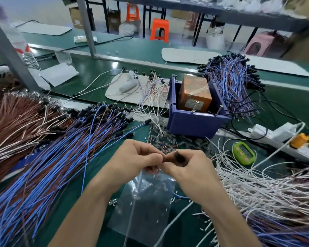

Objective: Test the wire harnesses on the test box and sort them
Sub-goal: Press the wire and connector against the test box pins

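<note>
What the two hands pinched between them was hard to make out: a small dark, blurred piece sat at the fingertips of the right hand [191, 168], and the left hand [137, 157] closed narrowly against it from the other side; whether a wire ran from it I could not tell, since the palms covered whatever hung below; a clear plastic bag [143, 198] lay flat on the green table [100, 68] under the wrists, its lower end hidden behind the forearms

The blue and brown wire harnesses [48, 157] fanned out in a thick heap on the left, black plugs at their far ends, running off the lower left edge; a second blue bundle [230, 81] lay behind the purple box [194, 122], which held an orange block [194, 93]; white wires [257, 189] sprawled on the right, cut off by the frame; a green timer [243, 153] lay near them, just before a white power strip [275, 138]

Bare table showed only in a narrow strip between the left heap and the bag, and beyond the box
</note>
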